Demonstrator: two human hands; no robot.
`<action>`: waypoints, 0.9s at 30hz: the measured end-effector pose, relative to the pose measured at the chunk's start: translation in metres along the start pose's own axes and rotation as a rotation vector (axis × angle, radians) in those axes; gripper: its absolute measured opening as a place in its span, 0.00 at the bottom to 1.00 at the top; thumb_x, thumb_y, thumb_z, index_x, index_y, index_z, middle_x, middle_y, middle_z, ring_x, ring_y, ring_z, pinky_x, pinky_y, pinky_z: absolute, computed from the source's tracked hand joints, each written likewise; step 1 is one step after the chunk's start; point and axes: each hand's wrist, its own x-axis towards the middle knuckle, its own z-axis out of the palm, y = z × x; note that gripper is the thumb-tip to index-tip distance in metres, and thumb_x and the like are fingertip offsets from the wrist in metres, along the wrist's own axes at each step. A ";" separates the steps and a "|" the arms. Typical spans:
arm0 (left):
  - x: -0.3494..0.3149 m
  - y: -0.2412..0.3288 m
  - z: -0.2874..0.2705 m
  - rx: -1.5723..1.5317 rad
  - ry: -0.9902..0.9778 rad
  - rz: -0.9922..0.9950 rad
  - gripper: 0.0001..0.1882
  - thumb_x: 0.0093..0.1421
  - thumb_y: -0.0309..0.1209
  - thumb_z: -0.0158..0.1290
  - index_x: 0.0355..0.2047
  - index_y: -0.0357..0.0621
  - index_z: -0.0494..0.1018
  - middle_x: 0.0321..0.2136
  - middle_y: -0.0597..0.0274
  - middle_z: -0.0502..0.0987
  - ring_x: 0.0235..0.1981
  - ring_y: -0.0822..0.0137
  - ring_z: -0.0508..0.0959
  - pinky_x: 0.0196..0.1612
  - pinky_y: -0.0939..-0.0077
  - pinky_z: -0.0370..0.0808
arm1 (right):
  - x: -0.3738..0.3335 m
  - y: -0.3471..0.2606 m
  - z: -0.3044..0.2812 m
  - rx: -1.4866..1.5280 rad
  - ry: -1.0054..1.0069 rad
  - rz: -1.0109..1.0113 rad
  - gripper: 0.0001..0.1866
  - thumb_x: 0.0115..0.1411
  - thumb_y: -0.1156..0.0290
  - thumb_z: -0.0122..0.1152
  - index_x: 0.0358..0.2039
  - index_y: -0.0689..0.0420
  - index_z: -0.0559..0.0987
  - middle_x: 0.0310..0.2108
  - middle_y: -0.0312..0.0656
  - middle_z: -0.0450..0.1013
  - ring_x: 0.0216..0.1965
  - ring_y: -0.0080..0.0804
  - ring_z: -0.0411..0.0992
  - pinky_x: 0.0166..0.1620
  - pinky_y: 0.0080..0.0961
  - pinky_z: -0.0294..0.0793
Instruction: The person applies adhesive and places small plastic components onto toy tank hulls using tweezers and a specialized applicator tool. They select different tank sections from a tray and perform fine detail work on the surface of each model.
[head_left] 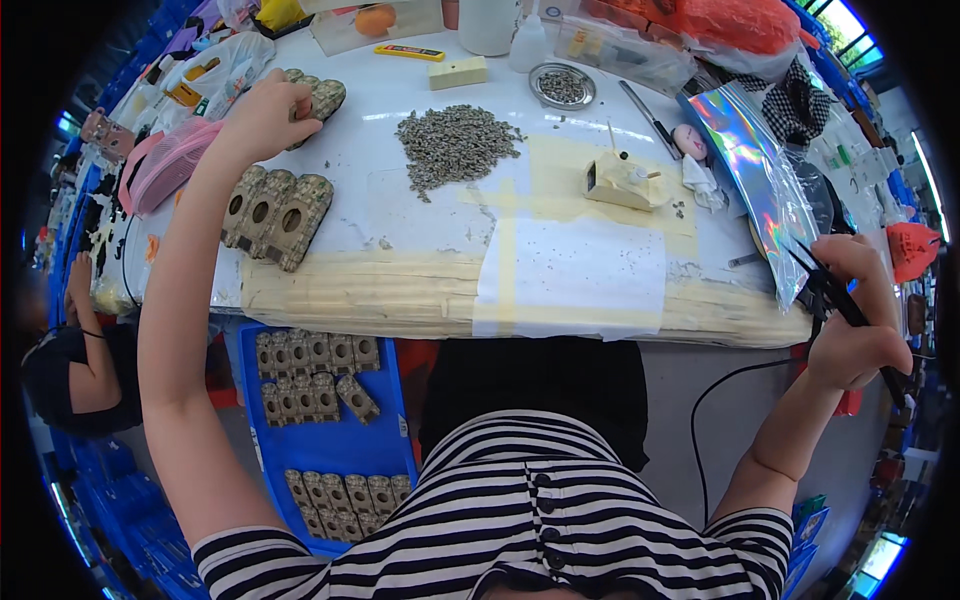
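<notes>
My left hand (268, 118) reaches to the far left of the table. Its fingers curl onto the end of a row of camouflage-patterned shells (325, 98), and the fingertips are partly hidden. Nearer me lies a second group of camouflage-patterned shells (292, 218), standing side by side, each with an oval hole. At the right, off the table's edge, my right hand (855, 320) is closed round black tweezers (832, 293), whose tips point up and left over a shiny holographic bag (760, 190). A heap of tiny grey-green parts (455, 148) covers the table's middle.
A cream taped block (622, 183) with a thin stick stands right of the heap. Behind are a round metal dish (562, 87) of tiny parts, a cream block (457, 73) and a yellow cutter (409, 53). Below the table, a blue tray (400, 385) holds several shells. Another person (85, 370) sits left.
</notes>
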 end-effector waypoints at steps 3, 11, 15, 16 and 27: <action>0.000 0.015 -0.002 0.011 -0.026 0.045 0.13 0.49 0.35 0.60 0.25 0.40 0.69 0.31 0.53 0.69 0.36 0.54 0.72 0.38 0.64 0.70 | -0.024 0.002 0.018 0.220 0.027 0.142 0.57 0.51 0.24 0.10 0.26 0.67 0.76 0.21 0.41 0.70 0.22 0.25 0.66 0.28 0.18 0.61; 0.011 0.017 0.003 0.027 -0.032 -0.071 0.14 0.50 0.34 0.60 0.24 0.37 0.67 0.28 0.54 0.72 0.34 0.56 0.73 0.38 0.66 0.69 | -0.067 0.018 0.085 1.177 0.113 0.554 0.40 0.66 0.39 0.23 0.25 0.64 0.72 0.19 0.43 0.68 0.21 0.28 0.70 0.31 0.22 0.71; -0.015 0.076 -0.006 -0.257 0.257 0.033 0.11 0.52 0.31 0.59 0.28 0.37 0.71 0.29 0.58 0.74 0.34 0.64 0.74 0.38 0.73 0.69 | -0.069 0.022 0.100 1.301 0.070 0.639 0.39 0.66 0.40 0.24 0.25 0.63 0.72 0.16 0.41 0.68 0.18 0.29 0.68 0.30 0.24 0.72; -0.021 0.099 -0.009 -0.418 0.281 0.066 0.10 0.53 0.30 0.59 0.29 0.37 0.72 0.30 0.59 0.75 0.35 0.66 0.74 0.38 0.74 0.68 | -0.070 0.025 0.103 1.317 0.052 0.645 0.39 0.66 0.40 0.24 0.25 0.63 0.72 0.16 0.41 0.68 0.18 0.29 0.68 0.30 0.24 0.72; -0.107 0.295 0.035 -0.382 0.642 0.639 0.17 0.42 0.33 0.64 0.33 0.41 0.78 0.27 0.65 0.75 0.29 0.68 0.76 0.40 0.69 0.72 | -0.101 0.013 0.101 1.133 -0.191 0.538 0.45 0.64 0.37 0.18 0.25 0.65 0.75 0.21 0.41 0.71 0.20 0.24 0.68 0.27 0.18 0.67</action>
